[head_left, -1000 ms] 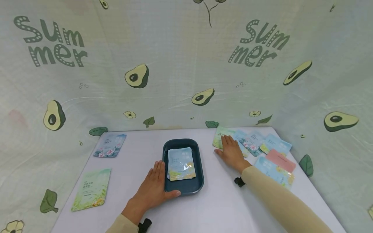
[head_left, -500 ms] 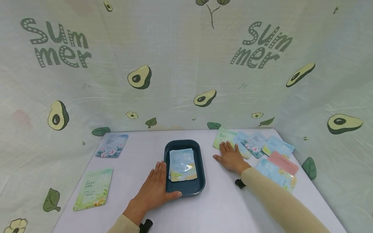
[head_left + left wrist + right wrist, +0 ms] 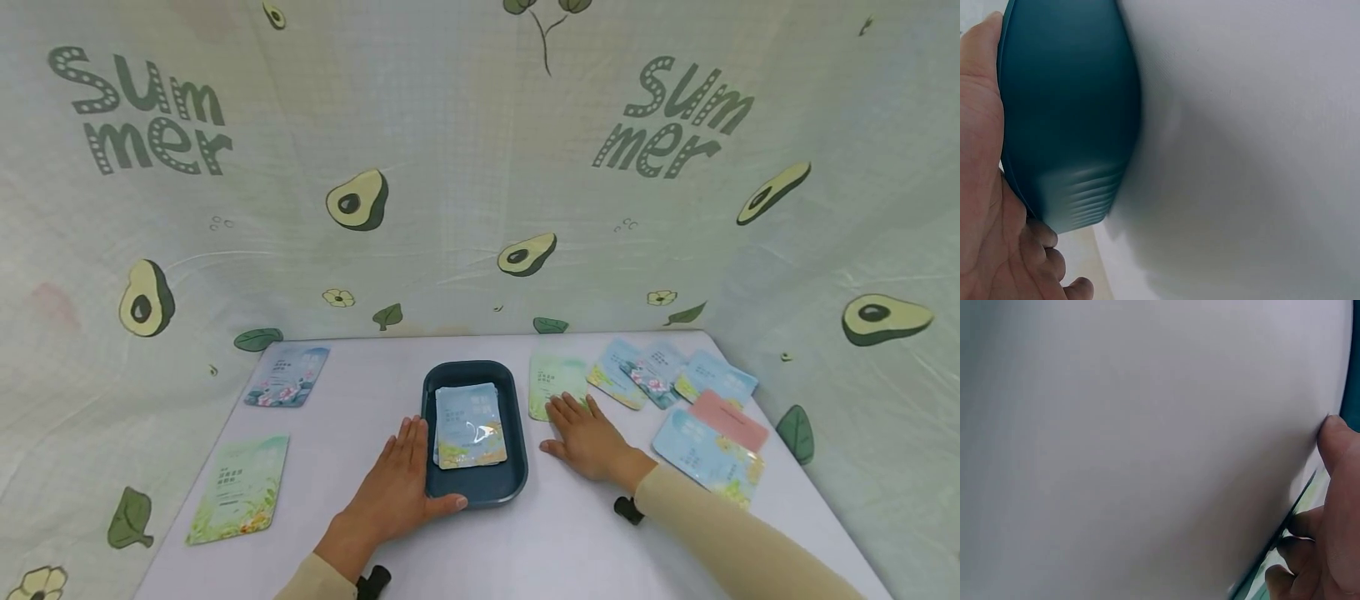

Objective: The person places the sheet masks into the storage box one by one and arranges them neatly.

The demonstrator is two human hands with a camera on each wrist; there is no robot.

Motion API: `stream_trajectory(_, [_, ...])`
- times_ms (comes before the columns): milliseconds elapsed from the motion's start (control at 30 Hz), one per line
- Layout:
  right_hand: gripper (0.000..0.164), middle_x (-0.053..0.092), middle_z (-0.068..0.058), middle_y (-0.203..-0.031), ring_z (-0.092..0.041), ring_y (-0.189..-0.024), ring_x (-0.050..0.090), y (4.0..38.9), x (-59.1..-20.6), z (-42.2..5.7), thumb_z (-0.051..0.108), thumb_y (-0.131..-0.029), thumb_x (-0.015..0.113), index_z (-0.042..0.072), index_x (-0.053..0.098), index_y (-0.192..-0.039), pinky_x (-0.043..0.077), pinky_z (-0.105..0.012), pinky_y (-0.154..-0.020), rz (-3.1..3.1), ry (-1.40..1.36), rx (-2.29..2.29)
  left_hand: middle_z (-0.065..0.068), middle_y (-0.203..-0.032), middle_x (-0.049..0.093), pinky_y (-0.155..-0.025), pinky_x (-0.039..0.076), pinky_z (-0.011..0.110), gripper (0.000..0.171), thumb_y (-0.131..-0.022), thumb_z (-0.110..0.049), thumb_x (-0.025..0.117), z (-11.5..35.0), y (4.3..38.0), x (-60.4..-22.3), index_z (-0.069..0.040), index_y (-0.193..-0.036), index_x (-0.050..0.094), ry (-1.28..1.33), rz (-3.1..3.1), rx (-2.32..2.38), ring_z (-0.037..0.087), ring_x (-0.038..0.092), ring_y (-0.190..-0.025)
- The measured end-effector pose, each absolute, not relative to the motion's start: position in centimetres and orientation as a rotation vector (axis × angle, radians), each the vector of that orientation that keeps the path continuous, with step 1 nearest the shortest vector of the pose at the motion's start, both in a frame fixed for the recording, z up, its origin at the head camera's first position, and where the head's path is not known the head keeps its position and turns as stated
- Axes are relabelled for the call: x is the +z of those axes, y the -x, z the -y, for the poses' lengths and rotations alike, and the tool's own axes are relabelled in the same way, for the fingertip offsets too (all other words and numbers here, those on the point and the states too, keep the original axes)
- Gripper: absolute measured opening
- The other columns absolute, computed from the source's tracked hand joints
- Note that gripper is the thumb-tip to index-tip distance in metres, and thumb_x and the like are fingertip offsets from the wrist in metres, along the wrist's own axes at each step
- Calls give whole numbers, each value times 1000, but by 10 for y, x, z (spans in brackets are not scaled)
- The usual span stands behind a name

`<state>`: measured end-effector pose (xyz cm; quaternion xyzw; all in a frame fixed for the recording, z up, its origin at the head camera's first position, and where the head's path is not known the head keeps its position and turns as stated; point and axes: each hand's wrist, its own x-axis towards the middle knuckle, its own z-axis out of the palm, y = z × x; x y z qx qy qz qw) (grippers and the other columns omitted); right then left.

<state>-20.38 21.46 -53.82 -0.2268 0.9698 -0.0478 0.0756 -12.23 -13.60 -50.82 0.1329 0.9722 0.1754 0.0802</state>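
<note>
My left hand rests along the left side of a dark teal tray, straight fingers at its long rim and thumb at the near rim. In the left wrist view, thumb and fingers lie at the wall of the tray. Inside the tray is a small stack of light-blue sachets. My right hand lies palm down, fingertips on the lower edge of a flat green sachet right of the tray. In the right wrist view, the fingers touch the edge of this sachet.
Several overlapping blue sachets lie at the back right, with a pink card over another blue sachet. A blue floral sachet and a green sachet lie at the left. A patterned cloth hangs behind the white table.
The green sachet has slid left and toward me under my right hand's fingers, away from the blue sachets it overlapped. My left hand and the tray stay put.
</note>
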Motion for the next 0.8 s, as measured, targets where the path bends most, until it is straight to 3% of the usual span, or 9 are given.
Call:
stream_trajectory(267, [77,42,-16,-166,-38,-158,32,179,-528,-227,55,-105,57,4,42,-161,20,-68,-126,-2891,869,-189,20,-176,13,-130,22,58,133,-82,-82,69,137,125,-507,3,-167,13,-410,-2887,538,36,9,-165])
stream_trajectory(367, [77,51,-19,-160,-40,-150,44,197,-519,-235,50,-103,65,1,45,-158,32,-65,-123,-3000,887,-173,20,-176,13,-130,21,58,133,-83,-81,69,138,125,-507,3,-167,12,-409,-2884,552,36,9,-165])
stream_trajectory(500, [84,57,-21,-147,-41,-133,56,233,-515,-244,51,-96,75,0,46,-156,48,-61,-108,-3115,802,-164,21,-176,13,-130,21,59,132,-83,-81,70,140,125,-507,3,-167,12,-407,-2895,557,37,9,-165])
stream_trajectory(600, [96,55,-23,-144,-41,-126,54,256,-517,-247,61,-90,77,3,44,-159,49,-60,-103,-3066,742,-164,20,-176,14,-130,21,58,132,-83,-81,70,140,125,-508,3,-167,13,-401,-2902,552,36,10,-165])
stream_trajectory(800, [112,45,-22,-150,-41,-126,46,278,-519,-247,76,-77,80,12,44,-162,43,-62,-107,-2903,594,-200,19,-176,14,-130,21,58,134,-82,-85,66,138,125,-509,3,-168,13,-404,-2902,534,36,10,-165])
